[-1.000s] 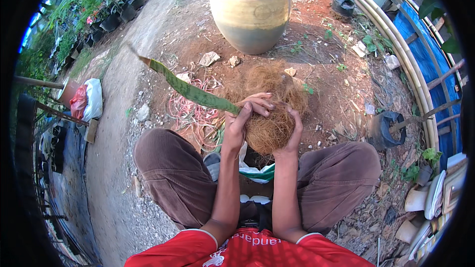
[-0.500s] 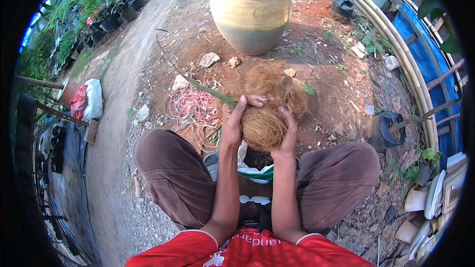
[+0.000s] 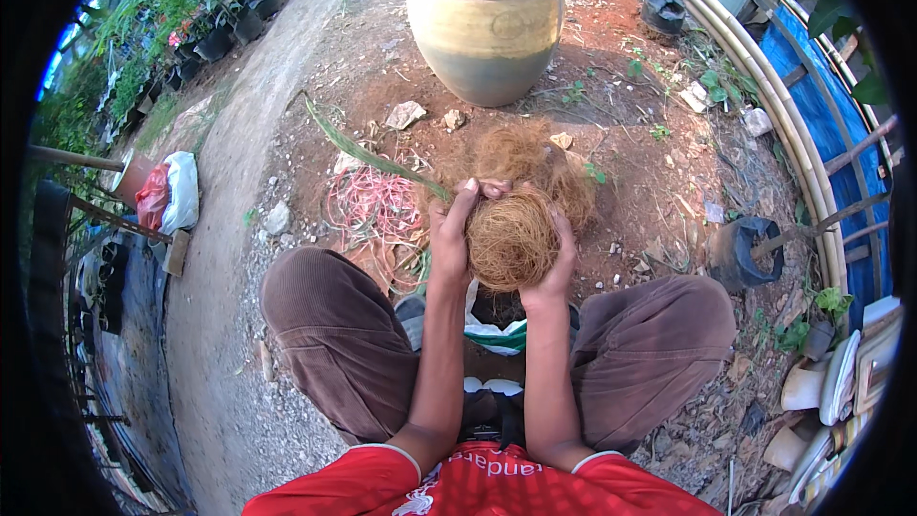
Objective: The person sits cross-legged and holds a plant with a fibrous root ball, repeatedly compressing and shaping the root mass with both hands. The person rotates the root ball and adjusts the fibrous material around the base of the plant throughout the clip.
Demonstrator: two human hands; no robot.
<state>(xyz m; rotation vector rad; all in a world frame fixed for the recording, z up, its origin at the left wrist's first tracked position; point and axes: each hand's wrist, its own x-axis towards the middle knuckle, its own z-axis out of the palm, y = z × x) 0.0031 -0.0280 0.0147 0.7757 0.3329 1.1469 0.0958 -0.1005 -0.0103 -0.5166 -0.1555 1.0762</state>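
Between my two hands is a rounded ball of brown coconut fibre (image 3: 513, 241), held above a white and green sack (image 3: 506, 335) with dark soil inside. My left hand (image 3: 453, 235) cups the ball's left side, its thumb up along the edge. Around the right side curls my right hand (image 3: 556, 256), with part of its fingers hidden behind the fibre. A long green stem (image 3: 373, 155) sticks out from the ball's far end, past my left hand, up and to the left. Just beyond lies a loose heap of coconut fibre (image 3: 564, 177) on the ground.
A large beige pot (image 3: 485, 43) stands ahead on red soil. Pink and white raffia strings (image 3: 374, 205) lie tangled to the left. Bamboo poles (image 3: 764, 67) run along the right, near a black plant bag (image 3: 747, 253). Potted plants (image 3: 215, 38) line the far left.
The fibre ball has turned a little in my hands. Its green stem has swung, now showing broader and arching higher on the left. Both hands stay around the ball.
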